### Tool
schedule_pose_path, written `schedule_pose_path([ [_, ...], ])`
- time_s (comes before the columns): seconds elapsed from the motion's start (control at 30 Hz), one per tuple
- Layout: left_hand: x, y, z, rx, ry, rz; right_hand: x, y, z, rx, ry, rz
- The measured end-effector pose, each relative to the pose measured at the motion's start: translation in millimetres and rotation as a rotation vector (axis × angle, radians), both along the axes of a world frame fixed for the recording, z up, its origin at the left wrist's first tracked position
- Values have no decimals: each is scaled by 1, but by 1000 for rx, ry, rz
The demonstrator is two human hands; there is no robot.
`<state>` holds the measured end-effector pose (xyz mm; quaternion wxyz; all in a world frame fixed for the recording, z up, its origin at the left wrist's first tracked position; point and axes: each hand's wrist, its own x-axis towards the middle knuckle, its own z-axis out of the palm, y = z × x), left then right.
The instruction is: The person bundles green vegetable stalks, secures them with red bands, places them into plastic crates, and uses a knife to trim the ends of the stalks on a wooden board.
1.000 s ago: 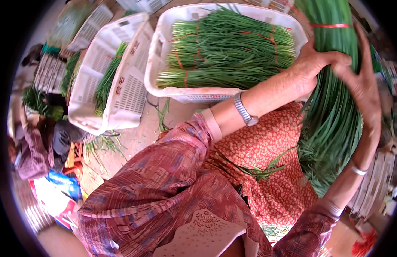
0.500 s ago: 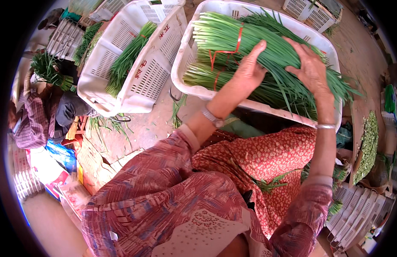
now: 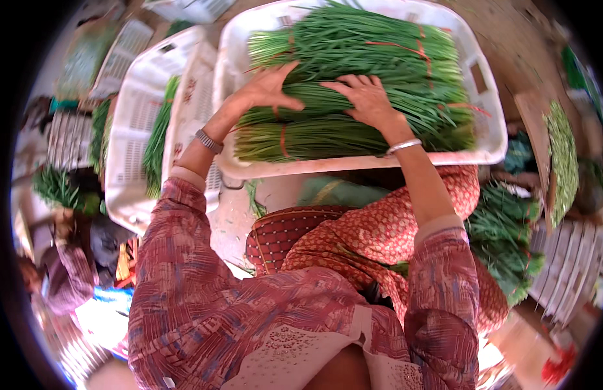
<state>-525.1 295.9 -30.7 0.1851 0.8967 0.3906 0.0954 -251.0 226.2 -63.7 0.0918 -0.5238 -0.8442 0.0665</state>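
Several bundles of garlic chives [image 3: 360, 55], bound with red ties, lie in a white plastic crate [image 3: 486, 97] in front of me. Some have their pale stems toward the left, others toward the right. My left hand [image 3: 267, 91] rests over the left part of the chives, thumb and fingers spread, by the crate's left wall. My right hand [image 3: 373, 105] lies on the leaves near the crate's middle, fingers stretched out toward the left. Neither hand is closed around a bundle. Beneath them, a front bundle [image 3: 295, 142] with a red tie lies along the near wall.
Another white crate [image 3: 135, 107] with a chive bundle [image 3: 161, 136] stands to the left. Beyond it, a co-worker's sleeve [image 3: 70, 279] and a green bunch [image 3: 54, 185] show. More chive bundles [image 3: 503, 237] lie by my right knee, near a board with green pieces [image 3: 563, 169].
The bundle between my hands has been lowered into the crate and let go. My hands now lie flatter and spread on the chives. The view has shifted, so the crate appears further left.
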Motion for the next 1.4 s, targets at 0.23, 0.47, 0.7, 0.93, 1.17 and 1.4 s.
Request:
schedule_pose_path([
  [0.23,33,-1,-6,-241,325,4,75,-11,4,77,-66,-1],
  [0.47,20,7,-23,-408,180,47,245,-53,26,-129,-288,-450],
  [0.7,101,-10,10,-7,140,-64,251,-35,58,196,348,-603],
  [0.93,170,-35,-33,214,9,-227,185,1,45,158,1015,-598],
  [1.17,165,-56,-38,268,102,-228,150,33,27,-57,1164,-602],
  [1.4,171,-54,-37,266,92,-245,145,85,-24,-378,685,-757],
])
